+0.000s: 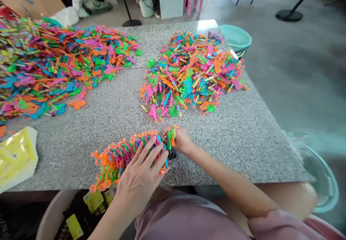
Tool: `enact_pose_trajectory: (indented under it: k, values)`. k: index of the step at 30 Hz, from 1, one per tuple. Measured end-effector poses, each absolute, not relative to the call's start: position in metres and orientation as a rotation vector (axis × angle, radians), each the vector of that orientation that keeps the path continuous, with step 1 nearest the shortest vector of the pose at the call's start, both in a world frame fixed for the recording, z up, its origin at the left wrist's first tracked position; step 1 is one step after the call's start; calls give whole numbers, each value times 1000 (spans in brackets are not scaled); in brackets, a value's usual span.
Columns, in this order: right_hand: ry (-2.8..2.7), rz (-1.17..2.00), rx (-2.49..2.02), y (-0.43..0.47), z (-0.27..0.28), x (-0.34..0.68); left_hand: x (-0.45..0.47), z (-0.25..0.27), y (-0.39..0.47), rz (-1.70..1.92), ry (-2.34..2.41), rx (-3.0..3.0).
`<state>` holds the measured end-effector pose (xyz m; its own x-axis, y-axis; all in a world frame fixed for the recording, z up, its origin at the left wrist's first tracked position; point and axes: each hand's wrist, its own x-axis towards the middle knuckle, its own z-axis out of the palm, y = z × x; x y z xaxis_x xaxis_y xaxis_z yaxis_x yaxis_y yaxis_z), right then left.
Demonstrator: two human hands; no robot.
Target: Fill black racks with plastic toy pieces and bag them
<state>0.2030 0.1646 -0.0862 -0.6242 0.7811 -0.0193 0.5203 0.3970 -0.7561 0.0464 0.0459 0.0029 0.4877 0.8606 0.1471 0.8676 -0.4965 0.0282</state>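
My left hand lies with fingers stretched out over a packed row of small plastic toy guns in pink, orange, green and blue, with round orange tips along its edges. Part of the row is hidden under the palm. Just to the right, my right hand is closed around a few green and orange toy guns. Below those fingers, a small black plastic lattice piece shows at the row's right end.
A loose heap of toy guns lies ahead on the granite table; a larger pile spreads at left. A stack of yellow printed packets sits near the left edge. Teal basins stand beyond the table's right side.
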Motion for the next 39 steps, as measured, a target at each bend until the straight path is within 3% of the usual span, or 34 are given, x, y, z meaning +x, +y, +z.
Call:
enact_pose_trajectory:
  k: [7, 12, 14, 17, 19, 27, 30, 34, 39]
  values:
    - [-2598, 967, -1124, 167, -71, 178, 48, 3, 50, -244, -1486, -2631]
    - [-2559, 924, -837, 167, -79, 196, 45, 3, 55, -204, -1411, -2620]
    - [-2347, 709, -1016, 177, -84, 222, 44, 2, 56, -215, -1410, -2618]
    - [-1944, 298, -1666, 208, -82, 260, 43, 1, 56, -202, -1401, -2636]
    - [-1995, 178, -1877, 229, -78, 275, 43, 2, 56, -204, -1409, -2637]
    - [-2539, 71, -1609, 216, -86, 341, 44, 2, 54, -197, -1490, -2650]
    - [-2397, 192, -1487, 184, -88, 329, 45, -2, 54, -213, -1539, -2607]
    - [-2251, 850, -1100, 153, -93, 246, 42, -4, 55, -205, -1531, -2630]
    - [-2240, 1172, -780, 159, -101, 179, 41, -2, 55, -140, -1493, -2646]
